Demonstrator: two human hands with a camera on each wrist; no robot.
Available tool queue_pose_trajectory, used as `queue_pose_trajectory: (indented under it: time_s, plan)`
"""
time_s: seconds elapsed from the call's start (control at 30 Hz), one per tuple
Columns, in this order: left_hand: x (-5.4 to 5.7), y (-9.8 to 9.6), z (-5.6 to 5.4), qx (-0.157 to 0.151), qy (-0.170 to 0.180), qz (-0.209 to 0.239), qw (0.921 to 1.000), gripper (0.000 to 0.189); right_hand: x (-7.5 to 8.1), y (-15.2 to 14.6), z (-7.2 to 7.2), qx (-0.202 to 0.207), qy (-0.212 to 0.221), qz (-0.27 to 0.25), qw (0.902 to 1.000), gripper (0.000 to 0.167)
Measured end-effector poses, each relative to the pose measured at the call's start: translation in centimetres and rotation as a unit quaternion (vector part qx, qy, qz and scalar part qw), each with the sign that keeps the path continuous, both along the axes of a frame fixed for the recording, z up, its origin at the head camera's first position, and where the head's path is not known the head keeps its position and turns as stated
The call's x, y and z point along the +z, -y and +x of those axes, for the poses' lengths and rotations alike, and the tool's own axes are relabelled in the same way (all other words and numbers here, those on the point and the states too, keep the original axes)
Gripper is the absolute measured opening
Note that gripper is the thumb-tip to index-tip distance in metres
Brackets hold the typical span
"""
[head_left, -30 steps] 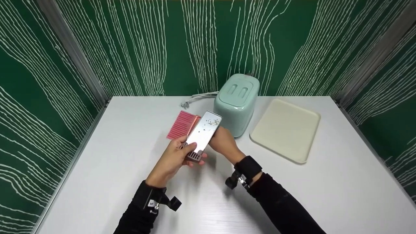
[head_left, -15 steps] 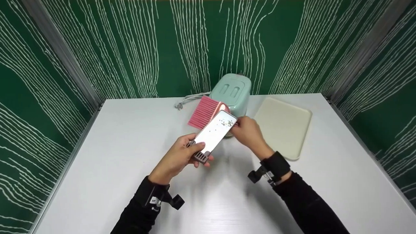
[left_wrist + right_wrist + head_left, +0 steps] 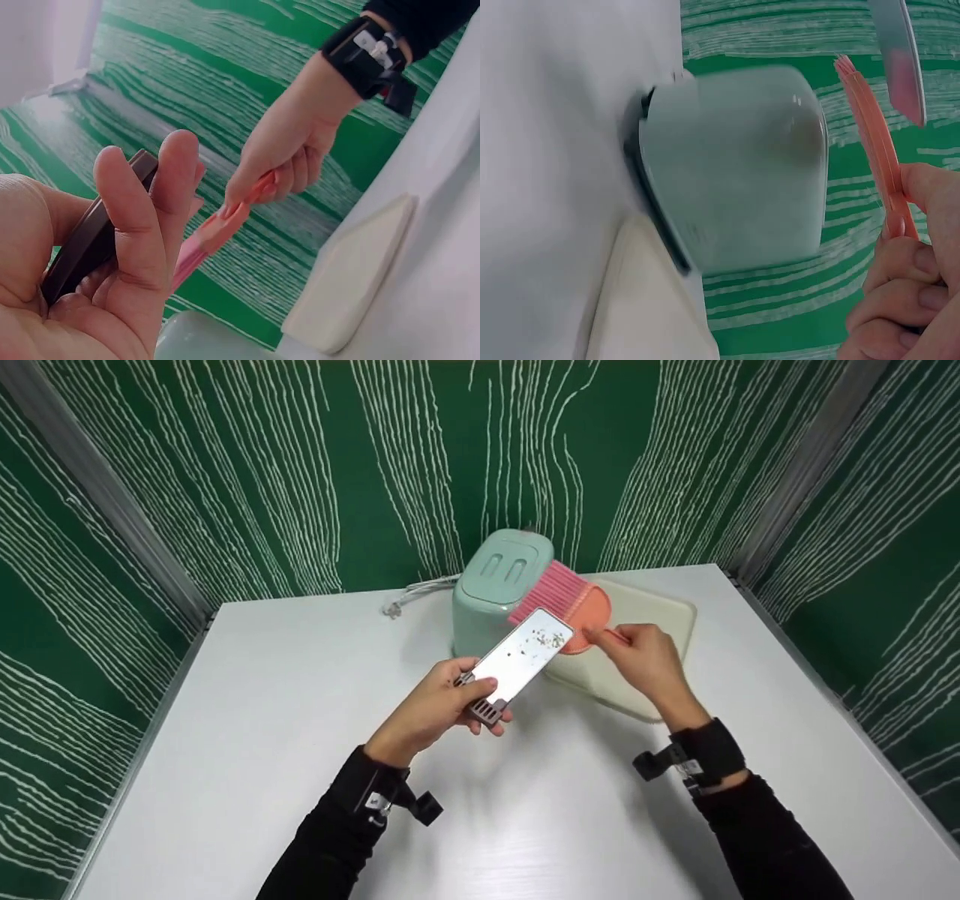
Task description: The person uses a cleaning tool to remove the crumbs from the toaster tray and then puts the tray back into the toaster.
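My left hand (image 3: 431,709) grips a crumb tray (image 3: 517,656) by its slotted brown end, thumb on top. The tray is a narrow, shiny metal plate with dark and tan crumbs near its far end. My right hand (image 3: 651,660) pinches the short handle of an orange brush (image 3: 592,615) with pink bristles. In the head view the brush lies just past the tray's far end; in the right wrist view the brush (image 3: 874,135) and tray (image 3: 900,64) look apart. The left wrist view shows the tray's dark edge (image 3: 86,244) between my fingers.
Behind the tray a mint-green toaster (image 3: 487,619) stands on the white table (image 3: 315,735), its cord and plug (image 3: 394,609) to the left. A cream rectangular tray (image 3: 660,615) lies to the right, partly under the brush and right hand. Green patterned walls surround the table.
My right hand has moved right, carrying the brush from the left side of the crumb tray past its far end. The left hand and crumb tray have shifted slightly right; the view has turned.
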State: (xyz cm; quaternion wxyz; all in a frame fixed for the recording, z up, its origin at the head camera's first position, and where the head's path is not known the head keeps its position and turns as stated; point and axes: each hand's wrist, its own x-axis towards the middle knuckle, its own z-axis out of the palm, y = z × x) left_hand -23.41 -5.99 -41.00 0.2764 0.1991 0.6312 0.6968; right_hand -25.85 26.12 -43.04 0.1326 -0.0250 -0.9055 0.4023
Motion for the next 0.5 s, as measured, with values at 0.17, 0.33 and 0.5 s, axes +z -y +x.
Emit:
queue_pose_trajectory:
  time_s: [0.17, 0.33, 0.5]
  plan:
    - [-0.3, -1.9, -0.9, -0.006, 0.012, -0.013, 0.9998, 0.04, -0.4, -3.8, 1.0, -0.037, 0.006, 0.001, 0.9993, 0.065]
    - [-1.0, -3.7, -1.9, -0.018, 0.019, -0.023, 0.9994, 0.036, -0.8, -6.9, 2.2, -0.065, 0.021, -0.005, 0.9977, 0.065]
    - [-1.8, -5.6, -3.1, -0.024, 0.034, -0.034, 0.9986, 0.032, -1.0, -8.9, 3.3, -0.084, 0.029, -0.004, 0.9961, 0.066]
